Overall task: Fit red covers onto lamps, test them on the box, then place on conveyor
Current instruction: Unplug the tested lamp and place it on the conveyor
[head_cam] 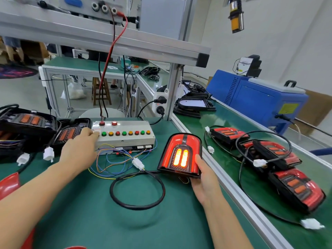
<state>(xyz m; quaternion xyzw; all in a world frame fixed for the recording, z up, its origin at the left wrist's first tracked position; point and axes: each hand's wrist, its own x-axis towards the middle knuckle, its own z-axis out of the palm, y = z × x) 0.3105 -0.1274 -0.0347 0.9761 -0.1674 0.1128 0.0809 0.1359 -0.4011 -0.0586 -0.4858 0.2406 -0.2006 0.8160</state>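
Surface: green mat, carrying the test station; bordered on the right by an aluminium rail.

Conveyor: green belt beyond the rail, running away to the rear. Holds three finished lamps with red covers fitted, unlit, cables and white plugs trailing; presumably tested and set down for onward travel. Bare black housings lie further up the belt.

Blue machine: stands past the conveyor, well apart from the work.

Uncovered lamps: stacked at the left rear, just beside the box, apparently awaiting covers. A loose red cover lies at the left edge.

Test box: grey, with a row of green, yellow and red buttons; coloured wires spill from its front and end in a white connector.

Lamp under test: red cover fitted, tilted up toward the viewer, two amber bars lit. Its black cable loops on the surface to the connector, lying between the two arms.

Left hand: fingers reach onto the box's left end, seemingly pressing a button; the fingertips are hidden, so the exact contact cannot be told.

Right hand: grasps the lit lamp's lower right edge, thumb along its side, likely propping it for inspection.
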